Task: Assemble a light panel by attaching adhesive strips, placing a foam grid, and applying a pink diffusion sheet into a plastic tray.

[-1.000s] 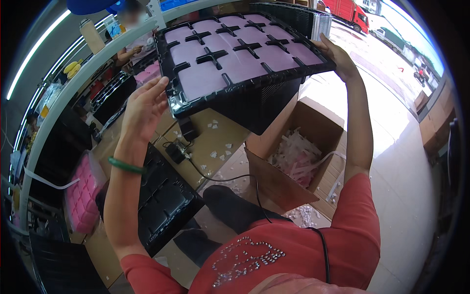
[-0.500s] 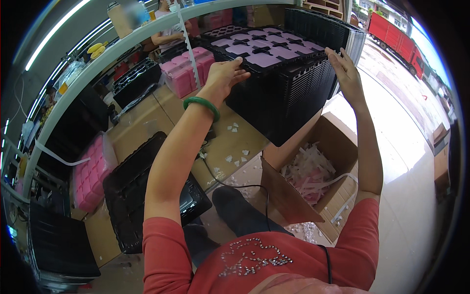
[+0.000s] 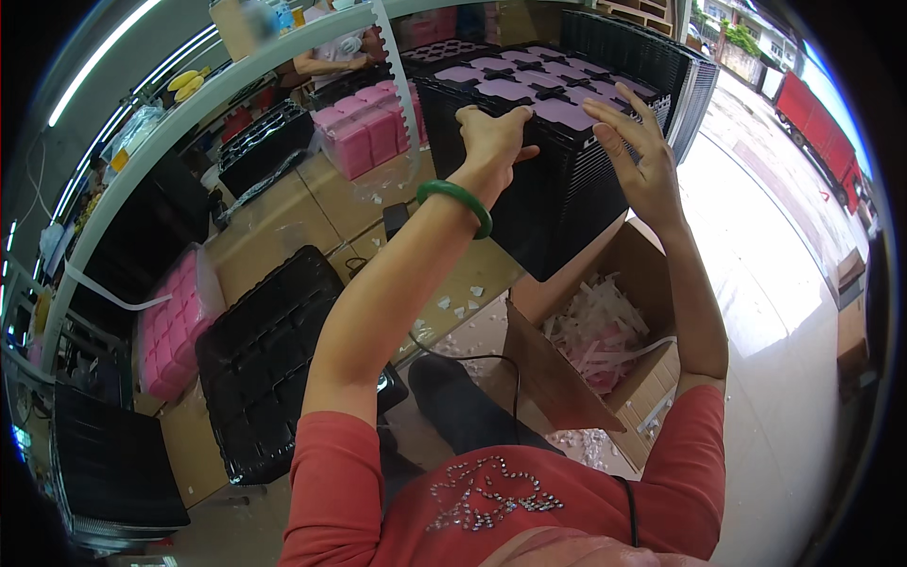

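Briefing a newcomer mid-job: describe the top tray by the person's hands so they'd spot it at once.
Find the open cardboard box of pale scraps; just beyond it rises a tall black stack. The top tray lies on that stack. Unlike the all-black tray at lower left, it shows mauve panels between black crosses.

No text, label or number can be read, whether on the black trays (image 3: 557, 203) by the left hand (image 3: 493, 142) or the open carton (image 3: 556, 376) below the right hand (image 3: 644, 172).
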`<state>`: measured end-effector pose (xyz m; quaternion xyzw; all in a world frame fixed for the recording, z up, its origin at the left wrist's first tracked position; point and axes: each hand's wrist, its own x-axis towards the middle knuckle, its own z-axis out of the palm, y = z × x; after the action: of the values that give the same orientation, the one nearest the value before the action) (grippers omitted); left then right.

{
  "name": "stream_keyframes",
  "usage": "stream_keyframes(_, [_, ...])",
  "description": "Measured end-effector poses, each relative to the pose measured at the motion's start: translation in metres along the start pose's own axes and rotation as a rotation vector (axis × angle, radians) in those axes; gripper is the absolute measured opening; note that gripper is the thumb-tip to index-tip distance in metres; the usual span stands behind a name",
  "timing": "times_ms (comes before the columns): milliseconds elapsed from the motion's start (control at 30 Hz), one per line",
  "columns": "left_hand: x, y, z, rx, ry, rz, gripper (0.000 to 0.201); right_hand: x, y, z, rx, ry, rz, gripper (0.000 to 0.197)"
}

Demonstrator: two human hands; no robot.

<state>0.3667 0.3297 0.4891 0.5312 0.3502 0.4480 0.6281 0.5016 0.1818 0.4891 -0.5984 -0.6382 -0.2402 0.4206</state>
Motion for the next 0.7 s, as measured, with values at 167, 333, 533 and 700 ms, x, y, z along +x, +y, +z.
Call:
stream_keyframes(167, [0.005, -0.009, -0.023, -0.04, -0.008, -0.027, 0.097, -0.008, -0.002, 0.021, -0.014, -0.021, -0.06, 0.036])
stream_keyframes(333, [-0.024, -0.011, -0.058, 0.043, -0.1, 0.009, 0.094, -0.032, -0.033, 0.031, -0.083, 0.119, -0.18, 0.029])
stream_keyframes(533, [-0.099, 0.011, -0.179, 0.045, -0.217, 0.22, 0.046, -0.096, -0.121, 0.069, 0.406, -0.087, -0.086, 0.027])
stream_keyframes(700, [-0.261, 0.048, -0.242, -0.25, -0.497, 0.337, 0.031, -0.073, -0.111, 0.248, 0.686, -0.2, 0.324, 0.082])
